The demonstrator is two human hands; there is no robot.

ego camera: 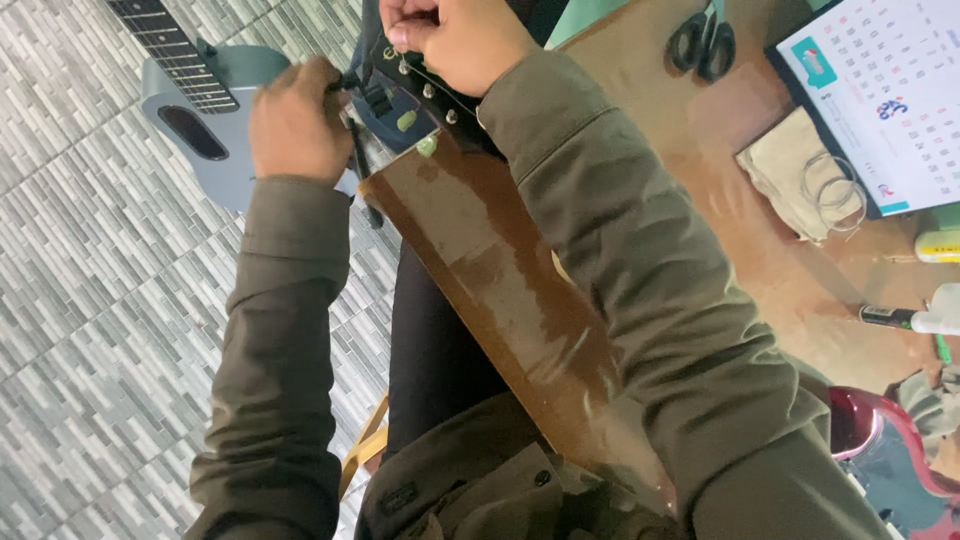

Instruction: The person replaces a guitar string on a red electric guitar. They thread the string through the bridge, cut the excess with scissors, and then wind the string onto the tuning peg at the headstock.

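A dark grey-blue guitar headstock (395, 108) with pale green tuner buttons (427, 146) rests at the corner of a brown table (480, 250). My left hand (295, 125) is closed around a small black part (348, 86) at the headstock's left edge. My right hand (455, 40) is above the headstock, fingers pinched on a thin string near the metal tuner posts (428, 90). Both arms wear olive-green jacket sleeves. What the black part is cannot be made out.
A grey-blue guitar body with a fretboard (200, 110) sits over the tiled floor at upper left. On the table are black scissors (703, 42), a calendar (880, 90), a cloth with coiled strings (810, 180) and a marker (890, 317). A dark red object (880, 440) is at lower right.
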